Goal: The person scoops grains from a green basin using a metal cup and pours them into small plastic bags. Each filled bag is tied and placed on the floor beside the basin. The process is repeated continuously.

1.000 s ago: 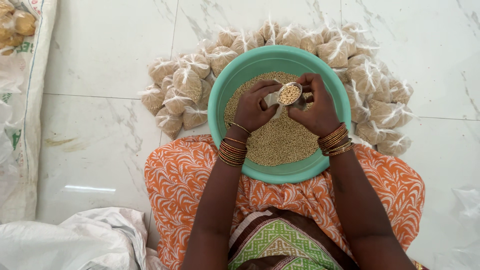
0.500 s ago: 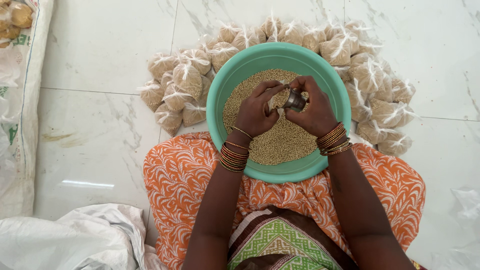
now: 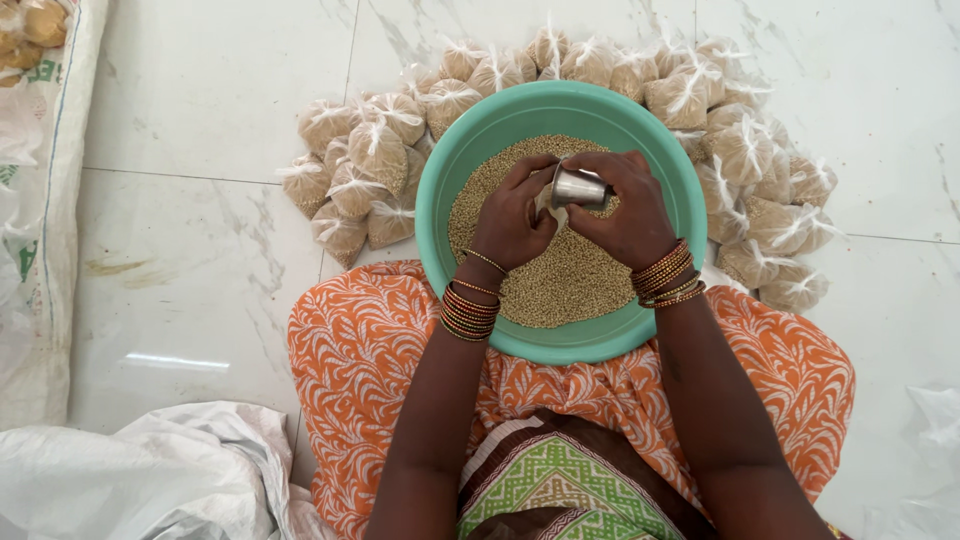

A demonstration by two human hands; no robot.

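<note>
right hand point(image 3: 632, 212) was clasped around a small steel cup point(image 3: 580, 186), tipped on its side with the mouth toward the left hand point(image 3: 512, 218); the cup's mouth was hidden, so its contents could not be made out. left hand was pinched on something pale at the cup's mouth, a small clear bag point(image 3: 548, 206) by the look of it, mostly covered by the fingers and hard to tell for certain. both hands sat over the grain point(image 3: 560, 275) in a green basin point(image 3: 455, 170), which rested against the lap on orange patterned cloth point(image 3: 370, 340). near rim of the basin was partly covered by the wrists and bangles point(image 3: 468, 312). tied bags of grain point(image 3: 375, 160) were heaped on the floor around the far side of the basin, the heap partly hidden behind it. a white sack point(image 3: 40, 200) was cut off at the left edge, another sack point(image 3: 150, 480) cut off at the bottom left.
</note>
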